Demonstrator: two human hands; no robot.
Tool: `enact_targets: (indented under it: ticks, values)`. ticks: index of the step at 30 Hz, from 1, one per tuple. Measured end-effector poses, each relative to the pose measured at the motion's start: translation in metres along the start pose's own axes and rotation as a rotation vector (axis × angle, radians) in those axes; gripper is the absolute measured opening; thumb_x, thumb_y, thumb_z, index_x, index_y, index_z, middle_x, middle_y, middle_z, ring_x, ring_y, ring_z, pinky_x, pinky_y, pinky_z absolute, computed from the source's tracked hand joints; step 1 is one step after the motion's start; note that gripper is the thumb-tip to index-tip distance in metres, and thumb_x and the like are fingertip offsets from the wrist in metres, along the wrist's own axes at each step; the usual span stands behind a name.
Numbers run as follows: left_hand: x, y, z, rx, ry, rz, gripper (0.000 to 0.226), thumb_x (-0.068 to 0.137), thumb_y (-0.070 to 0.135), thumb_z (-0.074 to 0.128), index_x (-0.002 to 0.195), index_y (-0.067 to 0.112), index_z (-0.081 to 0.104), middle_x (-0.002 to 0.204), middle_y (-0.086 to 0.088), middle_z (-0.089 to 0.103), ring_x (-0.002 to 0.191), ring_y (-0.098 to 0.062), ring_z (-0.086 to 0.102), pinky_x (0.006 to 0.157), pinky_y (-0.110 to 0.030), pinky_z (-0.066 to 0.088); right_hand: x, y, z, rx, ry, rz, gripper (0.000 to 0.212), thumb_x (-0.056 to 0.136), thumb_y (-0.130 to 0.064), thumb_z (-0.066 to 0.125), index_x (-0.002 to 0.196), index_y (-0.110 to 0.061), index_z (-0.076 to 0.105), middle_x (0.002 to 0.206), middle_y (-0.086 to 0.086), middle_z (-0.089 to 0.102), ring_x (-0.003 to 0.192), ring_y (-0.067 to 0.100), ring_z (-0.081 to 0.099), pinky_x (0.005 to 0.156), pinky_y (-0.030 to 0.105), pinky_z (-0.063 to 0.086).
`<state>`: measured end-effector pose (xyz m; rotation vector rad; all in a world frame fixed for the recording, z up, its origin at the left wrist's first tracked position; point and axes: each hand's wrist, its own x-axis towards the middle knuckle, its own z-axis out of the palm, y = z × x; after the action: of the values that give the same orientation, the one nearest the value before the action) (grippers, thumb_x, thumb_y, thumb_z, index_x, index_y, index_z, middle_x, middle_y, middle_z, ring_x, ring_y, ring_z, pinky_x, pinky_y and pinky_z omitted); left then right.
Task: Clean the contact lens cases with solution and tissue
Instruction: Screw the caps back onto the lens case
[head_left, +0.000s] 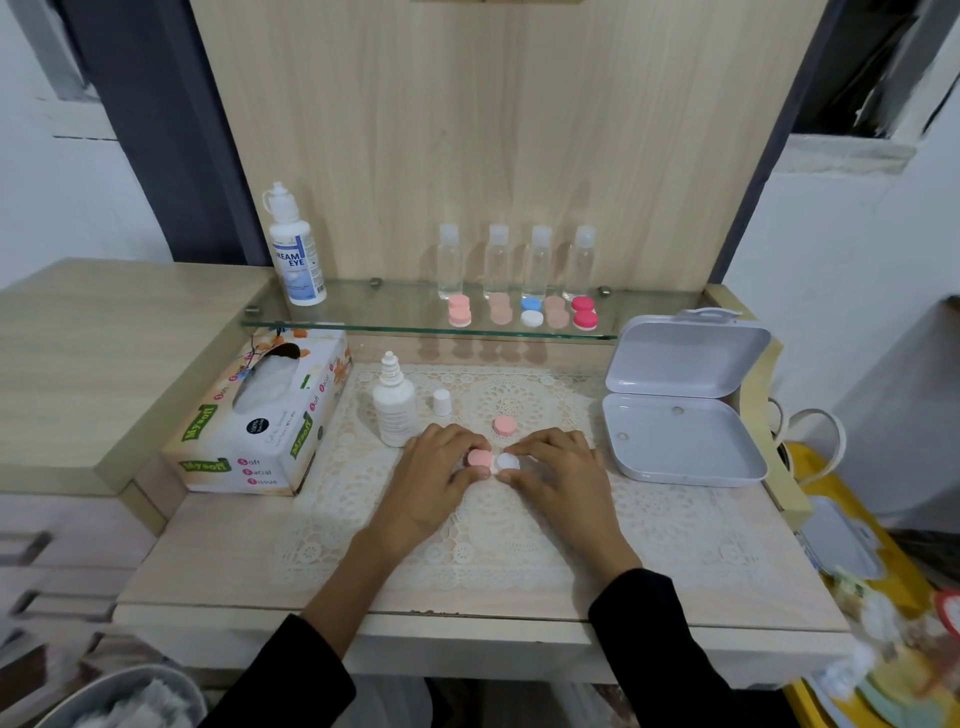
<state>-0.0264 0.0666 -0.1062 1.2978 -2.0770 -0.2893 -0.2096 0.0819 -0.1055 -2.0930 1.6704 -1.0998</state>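
Observation:
A contact lens case (492, 460) lies on the lace mat between my hands, one side still wearing a pink cap, the other side white and uncapped. My left hand (436, 475) grips the pink cap with curled fingers. My right hand (558, 470) pinches the white side. A loose pink cap (504, 425) lies just behind them. An uncapped white solution bottle (394, 404) stands to the left, its small white cap (442, 402) beside it. A tissue box (265, 415) sits at the far left.
An open white plastic box (680, 410) lies at the right. The glass shelf (363, 317) behind carries a large solution bottle (294, 248), several clear bottles (517, 260) and several more lens cases (522, 310). A bin with crumpled tissue (130, 699) stands at the lower left.

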Motion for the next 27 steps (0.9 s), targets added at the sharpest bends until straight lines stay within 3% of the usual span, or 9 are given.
enact_targets:
  ticks: [17, 23, 27]
  values:
    - [0.0002, -0.0009, -0.0002, -0.019, -0.015, 0.038, 0.023, 0.087, 0.018, 0.063, 0.11, 0.02, 0.066, 0.109, 0.01, 0.064, 0.096, -0.013, 0.05, 0.084, -0.033, 0.038, 0.0001, 0.0007, -0.0021, -0.01, -0.019, -0.004, 0.019, 0.08, -0.047, 0.069, 0.097, -0.039, 0.07, 0.101, -0.022, 0.058, 0.098, 0.002, 0.041, 0.089, 0.035, 0.034]
    - [-0.0028, -0.0013, 0.0014, 0.0, 0.005, 0.023, 0.028, 0.088, 0.022, 0.064, 0.115, 0.021, 0.064, 0.11, 0.01, 0.063, 0.099, -0.009, 0.049, 0.085, -0.027, 0.034, 0.0001, 0.0009, -0.0012, -0.034, -0.015, 0.001, 0.019, 0.081, -0.047, 0.068, 0.098, -0.04, 0.07, 0.101, -0.022, 0.058, 0.098, 0.0, 0.04, 0.084, 0.029, 0.029]
    - [-0.0036, -0.0025, 0.0009, -0.044, 0.044, -0.035, 0.032, 0.083, 0.029, 0.07, 0.114, 0.024, 0.064, 0.104, 0.013, 0.063, 0.091, -0.005, 0.048, 0.082, -0.023, 0.034, 0.0006, 0.0021, -0.0009, -0.04, -0.024, 0.0, 0.021, 0.081, -0.049, 0.068, 0.1, -0.04, 0.07, 0.102, -0.021, 0.059, 0.1, 0.002, 0.042, 0.085, 0.031, 0.03]
